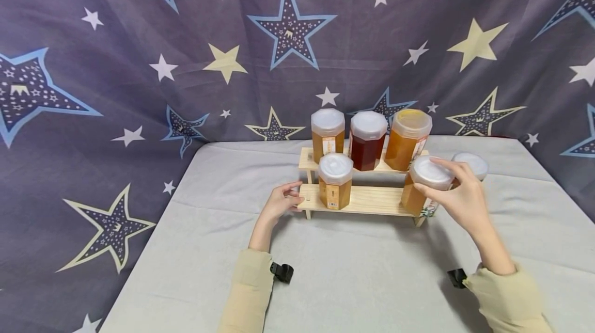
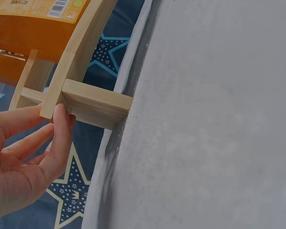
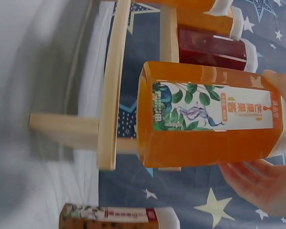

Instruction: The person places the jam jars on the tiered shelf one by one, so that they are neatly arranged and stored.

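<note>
My right hand grips an orange jar near its white lid, at the right end of the lower board of a two-tier wooden shelf. In the right wrist view, a gap shows between the base of this jar and the board. The jar's label carries leaves and a bird. My left hand pinches the left end of the lower board, thumb and fingers at its corner. Toward that end stands another amber jar with an orange label.
On the upper board stand an amber jar, a dark red jar and an orange jar with a yellowish lid. A further white-lidded jar stands right of the shelf, partly behind my right hand. A star-patterned cloth hangs behind the grey-covered table.
</note>
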Demonstrator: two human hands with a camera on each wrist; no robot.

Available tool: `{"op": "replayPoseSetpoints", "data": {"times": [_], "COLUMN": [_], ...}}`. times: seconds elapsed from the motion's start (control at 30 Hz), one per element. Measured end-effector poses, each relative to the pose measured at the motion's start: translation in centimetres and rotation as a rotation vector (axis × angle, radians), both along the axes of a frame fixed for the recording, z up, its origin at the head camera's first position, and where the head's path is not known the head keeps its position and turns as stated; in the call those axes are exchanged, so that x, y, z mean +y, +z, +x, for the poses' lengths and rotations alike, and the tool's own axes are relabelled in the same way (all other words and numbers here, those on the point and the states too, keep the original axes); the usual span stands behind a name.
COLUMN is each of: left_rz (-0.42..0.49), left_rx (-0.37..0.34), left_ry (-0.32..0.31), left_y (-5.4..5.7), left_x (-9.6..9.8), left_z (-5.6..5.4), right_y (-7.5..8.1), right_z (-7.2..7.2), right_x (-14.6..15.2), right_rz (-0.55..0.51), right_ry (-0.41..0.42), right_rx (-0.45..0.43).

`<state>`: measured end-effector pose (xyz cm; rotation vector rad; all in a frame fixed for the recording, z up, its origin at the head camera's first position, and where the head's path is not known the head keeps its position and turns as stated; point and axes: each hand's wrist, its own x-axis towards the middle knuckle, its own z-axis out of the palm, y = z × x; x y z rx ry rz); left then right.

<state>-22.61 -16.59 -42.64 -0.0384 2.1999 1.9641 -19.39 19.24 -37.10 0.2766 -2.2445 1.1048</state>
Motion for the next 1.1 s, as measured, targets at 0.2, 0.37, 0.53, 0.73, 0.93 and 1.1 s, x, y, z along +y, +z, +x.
{"op": "replayPoseSetpoints", "data": {"times": [0.2,0.37,0.53,0.73,0.93,1.1], "left_rz": [0.003,0.0,-0.012,-0.022,-0.008,-0.004], "left_rx": [-0.006,0.001,0.015,0.016,0.019,0.015], "left_ry": [-0.002,0.037,0.056,0.049,0.04,0.047], "left_y": [-0.2,-1.0,-1.2,-1.0,-0.9,-0.9], "left_x": [-0.1,0.0,0.2,0.2,0.1,0.2], "left_z": [-0.1,-0.4,-0.5,-0.4,-0.3,-0.3], "right_y": [0.1,-0.2,-0.3,-0.4,-0.7,-0.8], "right_z": [-0.3,-0.6,-0.9,-1.2,-1.5,-1.6], "right_x": [-1.5,-2.5,-3.6,-4.7,-5.4,-5.9], "right_rz": [0.008,0.016,0.012,-0.003,-0.005,-0.015], "right_ry": [0.025,0.045,0.072,0.103,0.131,0.159], "right_rx": [0.006,0.02,0.016,-0.016,-0.004,-0.034]}}
